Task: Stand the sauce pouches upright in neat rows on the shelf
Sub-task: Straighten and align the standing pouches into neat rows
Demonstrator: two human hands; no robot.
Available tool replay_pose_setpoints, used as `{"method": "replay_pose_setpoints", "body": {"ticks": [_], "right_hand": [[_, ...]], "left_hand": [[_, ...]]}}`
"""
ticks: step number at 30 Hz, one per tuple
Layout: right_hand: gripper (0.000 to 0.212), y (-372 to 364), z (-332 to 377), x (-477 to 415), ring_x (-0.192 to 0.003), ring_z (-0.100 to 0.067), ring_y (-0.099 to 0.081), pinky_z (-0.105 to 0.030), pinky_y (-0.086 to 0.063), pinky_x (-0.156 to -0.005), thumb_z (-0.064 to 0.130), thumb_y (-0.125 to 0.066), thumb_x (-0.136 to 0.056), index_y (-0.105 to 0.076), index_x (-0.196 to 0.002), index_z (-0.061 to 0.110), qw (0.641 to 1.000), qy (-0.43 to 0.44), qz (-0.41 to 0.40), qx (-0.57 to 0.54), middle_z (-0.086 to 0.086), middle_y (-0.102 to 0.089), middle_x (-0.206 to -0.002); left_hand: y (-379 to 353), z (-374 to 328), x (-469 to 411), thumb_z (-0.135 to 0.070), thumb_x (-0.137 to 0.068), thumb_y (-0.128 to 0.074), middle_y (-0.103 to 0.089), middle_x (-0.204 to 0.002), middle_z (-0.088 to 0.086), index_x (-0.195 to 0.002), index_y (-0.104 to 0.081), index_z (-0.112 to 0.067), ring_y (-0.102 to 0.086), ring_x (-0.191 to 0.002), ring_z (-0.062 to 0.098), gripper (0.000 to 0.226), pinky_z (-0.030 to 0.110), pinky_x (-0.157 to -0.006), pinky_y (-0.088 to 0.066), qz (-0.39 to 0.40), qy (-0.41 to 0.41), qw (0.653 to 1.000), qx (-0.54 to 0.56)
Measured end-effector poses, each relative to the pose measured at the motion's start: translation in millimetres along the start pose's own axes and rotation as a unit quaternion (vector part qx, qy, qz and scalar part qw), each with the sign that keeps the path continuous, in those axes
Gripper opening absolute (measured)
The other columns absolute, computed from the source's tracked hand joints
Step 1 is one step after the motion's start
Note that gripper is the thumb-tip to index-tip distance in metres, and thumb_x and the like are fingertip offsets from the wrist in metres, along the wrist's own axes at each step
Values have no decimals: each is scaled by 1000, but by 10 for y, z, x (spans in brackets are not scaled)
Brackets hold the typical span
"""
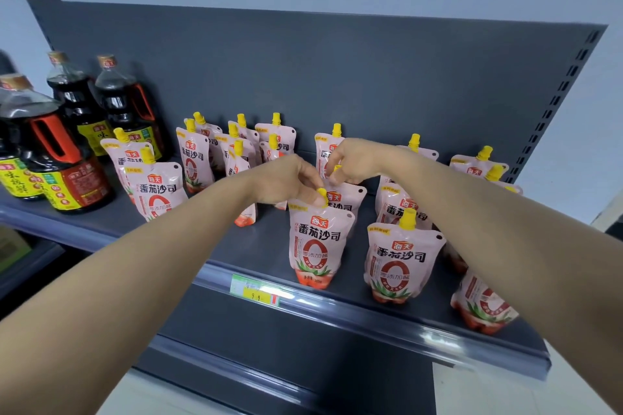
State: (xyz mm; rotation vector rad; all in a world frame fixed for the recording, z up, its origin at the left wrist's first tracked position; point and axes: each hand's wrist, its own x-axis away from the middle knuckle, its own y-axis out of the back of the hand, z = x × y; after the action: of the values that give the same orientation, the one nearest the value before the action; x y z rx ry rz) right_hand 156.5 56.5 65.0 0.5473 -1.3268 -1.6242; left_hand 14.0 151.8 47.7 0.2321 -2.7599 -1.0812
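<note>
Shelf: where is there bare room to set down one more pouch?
Bare shelf lies along the front edge between the front-left pouch and the centre pouch, partly under the left forearm. A narrower strip runs in front of the bottles. The back-left cluster and the right-end pouches are crowded.

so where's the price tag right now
In the head view the price tag sits on the shelf's front rail, just below and left of the front pouch the left hand pinches.
</note>
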Motion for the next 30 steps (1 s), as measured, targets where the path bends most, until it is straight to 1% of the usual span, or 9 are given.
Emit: {"method": "replay_pose_setpoints", "body": {"ticks": [2,5,7,9,15,19,22,26,30], "right_hand": [[28,42,-14,15,-87,-30,-68,-39,-54,-83,22,-56,-94,-67,-114,5,999,2,-18,-28,-20,-70,-104],[39,97,-37,48,-98,-37,-65,-40,-49,-91,32,-49,-98,-67,-110,0,998,1,-56,-38,-25,-68,-109],[43,144,-63,43,-105,-39,-63,-45,-49,-95,31,-46,-98,-66,-108,-6,995,1,-85,-50,-26,-66,-112],[38,200,-82,23,-105,-37,-64,-46,-51,-95,24,-45,-98,-67,-104,-6,992,-4,-113,-53,-24,-67,-112],[26,310,-69,-117,-105,-29,-65,-41,-52,-95,16,-53,-96,-70,-108,1,988,-23,-145,-50,-16,-69,-112],[23,318,-58,-280,-107,-26,-62,-36,-52,-93,14,-56,-95,-69,-110,3,989,-43,-136,-26,-12,-68,-114],[28,338,-78,-459,-110,-29,-61,-41,-50,-97,21,-58,-94,-66,-113,2,988,-76,-136,-4,-13,-66,-116],[38,409,-73,-708,-112,-32,-60,-44,-49,-98,27,-59,-93,-63,-116,-2,981,-128,-144,28,-17,-64,-121],[41,431,-44,-931,-114,-33,-59,-42,-49,-99,27,-60,-91,-62,-120,-1,974,-164,-147,46,-17,-64,-123]], "left_hand": [[69,-61,23,-15,-81,-71,-72,-108,7,-99,-71,-10,-66,-102,17,19,18,-88,-50,-7,2,1000,22],[173,-116,36,-17,-85,-67,-70,-105,12,-102,-69,-6,-64,-94,16,20,7,-73,-50,-55,-7,998,31],[259,-105,32,-13,-88,-64,-70,-104,14,-102,-69,-4,-64,-92,20,18,11,-77,-51,-107,-10,994,18],[355,-56,16,-10,-89,-63,-70,-104,11,-99,-69,-6,-64,-92,19,13,24,-87,-51,-158,-7,987,-12],[609,151,-125,-8,-88,-62,-63,-92,-1,-102,-69,-10,-57,-85,14,16,24,-78,-40,-218,28,970,-108],[781,318,-344,-6,-85,-63,-64,-106,6,-110,-66,-10,-55,-89,18,26,26,-79,-42,-195,37,959,-201],[921,397,-509,-7,-83,-65,-62,-114,8,-117,-63,-10,-56,-95,23,34,26,-79,-41,-159,30,951,-263],[1104,447,-720,-16,-86,-62,-59,-99,4,-113,-65,-11,-54,-86,22,27,27,-74,-41,-120,29,954,-272],[1178,569,-915,-7,-82,-62,-62,-95,5,-111,-66,-18,-57,-83,24,31,27,-73,-46,-17,42,947,-318]]}}
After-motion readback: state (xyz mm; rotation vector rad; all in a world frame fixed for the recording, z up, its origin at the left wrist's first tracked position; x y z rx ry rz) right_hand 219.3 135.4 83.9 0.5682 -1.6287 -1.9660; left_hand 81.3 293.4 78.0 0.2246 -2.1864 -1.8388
